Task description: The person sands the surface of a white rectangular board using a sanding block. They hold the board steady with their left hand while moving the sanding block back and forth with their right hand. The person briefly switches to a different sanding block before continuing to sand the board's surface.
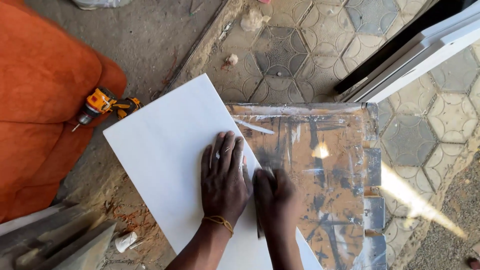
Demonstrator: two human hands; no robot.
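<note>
The left hand [223,176] lies open and flat on the white board [170,150], and just beside it the right hand [275,199] is closed around a thin tool [259,231] at the board's edge, over the scratched brown table [330,165].

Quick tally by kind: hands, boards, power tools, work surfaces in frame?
Hands: 2, left hand flat on the board, right hand at its edge
White board: 1
Cordless drill: 1
Worn worktable: 1
Total: 5
</note>
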